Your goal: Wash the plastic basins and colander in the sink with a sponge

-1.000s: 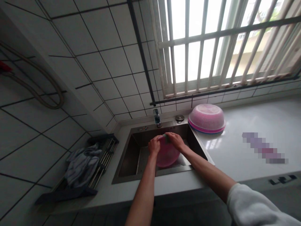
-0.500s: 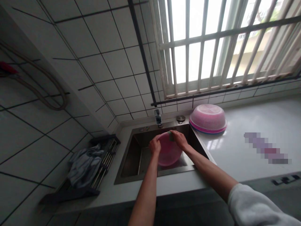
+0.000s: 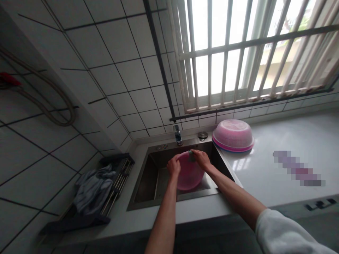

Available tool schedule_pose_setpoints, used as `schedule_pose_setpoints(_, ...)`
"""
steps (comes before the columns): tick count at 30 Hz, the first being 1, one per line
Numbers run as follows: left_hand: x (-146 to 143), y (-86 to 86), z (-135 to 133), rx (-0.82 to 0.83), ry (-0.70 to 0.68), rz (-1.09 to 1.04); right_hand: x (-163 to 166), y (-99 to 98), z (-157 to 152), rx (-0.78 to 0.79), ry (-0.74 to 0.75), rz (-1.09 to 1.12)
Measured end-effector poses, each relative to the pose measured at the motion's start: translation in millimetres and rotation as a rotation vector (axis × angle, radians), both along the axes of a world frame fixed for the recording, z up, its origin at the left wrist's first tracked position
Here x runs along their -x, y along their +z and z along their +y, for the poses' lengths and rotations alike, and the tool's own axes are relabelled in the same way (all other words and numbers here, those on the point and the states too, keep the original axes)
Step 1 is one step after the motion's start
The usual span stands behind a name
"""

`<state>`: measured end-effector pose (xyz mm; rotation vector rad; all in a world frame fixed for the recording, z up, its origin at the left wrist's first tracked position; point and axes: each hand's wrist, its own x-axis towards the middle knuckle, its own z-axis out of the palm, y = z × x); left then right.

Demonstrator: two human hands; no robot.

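Note:
A pink plastic basin [image 3: 189, 176] is tilted up inside the steel sink [image 3: 150, 180], its open side facing away from me. My left hand [image 3: 173, 165] grips the basin's left rim with closed fingers. At the top of the rim, my right hand [image 3: 200, 159] is closed on a small green sponge or cloth [image 3: 190, 155], pressing it to the edge. The faucet [image 3: 177, 134] rises behind the basin. How much of the green piece lies under my right fingers is hidden.
Upside-down pink basins or strainers [image 3: 233, 135] are stacked on the white counter [image 3: 259, 169] right of the sink. A round metal drain stopper [image 3: 202, 135] lies behind the sink. On the left, a grey cloth [image 3: 94, 188] hangs over a metal rack [image 3: 119, 183]. A barred window [image 3: 227, 46] is above.
The view has tilted slightly, so everything sits a little lower. Both hands keep their hold on the basin rim, and the green piece has barely moved.

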<state>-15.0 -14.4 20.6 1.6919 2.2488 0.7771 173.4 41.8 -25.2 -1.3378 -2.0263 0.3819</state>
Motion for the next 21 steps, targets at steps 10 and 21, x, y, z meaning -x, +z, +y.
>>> schedule_pose_setpoints(10, -4, -0.7, -1, -0.017, -0.126, 0.031, 0, -2.9, -7, -0.049, 0.036, 0.056)
schedule_pose_setpoints(21, 8, 3.0, -3, -0.035, 0.051, -0.010, -16, -5.5, 4, 0.096, -0.128, 0.030)
